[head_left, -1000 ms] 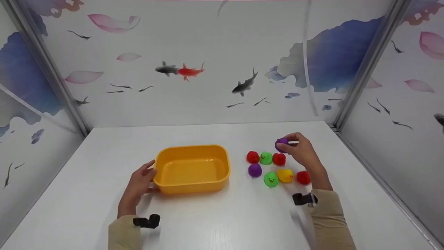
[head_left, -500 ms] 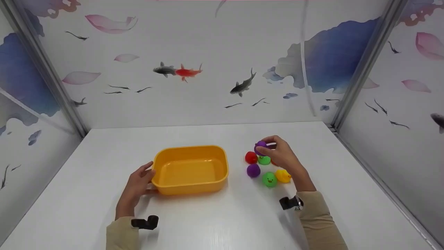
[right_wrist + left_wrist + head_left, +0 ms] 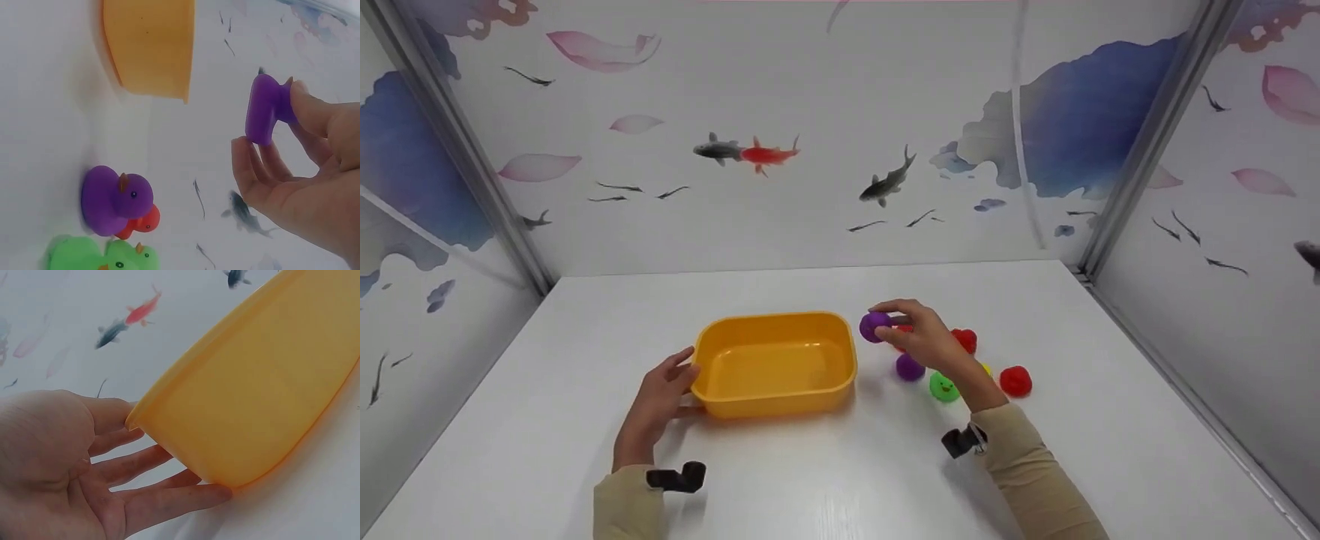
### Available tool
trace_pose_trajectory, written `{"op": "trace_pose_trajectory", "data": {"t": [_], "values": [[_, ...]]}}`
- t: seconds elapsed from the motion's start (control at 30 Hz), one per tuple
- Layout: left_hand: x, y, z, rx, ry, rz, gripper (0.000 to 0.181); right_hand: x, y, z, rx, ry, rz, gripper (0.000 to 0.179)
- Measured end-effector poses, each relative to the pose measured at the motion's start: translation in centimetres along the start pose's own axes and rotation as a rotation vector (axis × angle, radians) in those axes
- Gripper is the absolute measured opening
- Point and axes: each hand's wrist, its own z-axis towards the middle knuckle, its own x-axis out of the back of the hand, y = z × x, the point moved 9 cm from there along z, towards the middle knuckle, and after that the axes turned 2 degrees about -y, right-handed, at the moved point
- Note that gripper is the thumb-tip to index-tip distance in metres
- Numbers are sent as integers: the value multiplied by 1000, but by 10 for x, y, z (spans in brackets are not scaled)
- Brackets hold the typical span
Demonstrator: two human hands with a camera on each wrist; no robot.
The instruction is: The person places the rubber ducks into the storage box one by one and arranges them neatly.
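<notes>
Currently lifted: a purple duck [image 3: 874,328], off the surface [image 3: 825,480], between the yellow tub [image 3: 772,407] and the other ducks, just outside the tub's right end.
Right side: the right grip [image 3: 924,339] pinches this duck, thumb at its head and fingertips against one end of its body.
Left side: the left grip [image 3: 658,390] is unclenched, its fingers reaching out to touch the tub's left end; whether it steadies the tub firmly, I cannot tell.
Duck's likely feel: light, probably soft, hollow rubber that gives under a squeeze; little risk of breaking, though the smooth, round body could slip from a careless pinch.
Where to hold the duck: across the body, or at the neck where it narrows; light pressure should do.
Tub's likely feel: thin, fairly stiff plastic, light enough to slide if knocked; the rim or an end wall seems the best place for a hand.
Second purple duck [image 3: 910,368]: on the surface, near the tub's right side.
Green duck [image 3: 944,387]: beside it, closer to the person.
Red duck [image 3: 1015,382]: farther right, apart from these.
Behind the right arm: a yellow sliver, mostly hidden.
</notes>
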Motion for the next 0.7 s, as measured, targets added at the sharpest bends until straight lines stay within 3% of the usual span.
{"op": "trace_pose_trajectory", "data": {"t": [0.37, 0.7], "values": [[1, -1, 0, -3, -3, -37, 58, -39, -25, 21, 43, -134, -25, 33], [0, 1, -3, -23, 1, -34, 57, -72, -36, 40, -40, -194, -21, 31]]}}
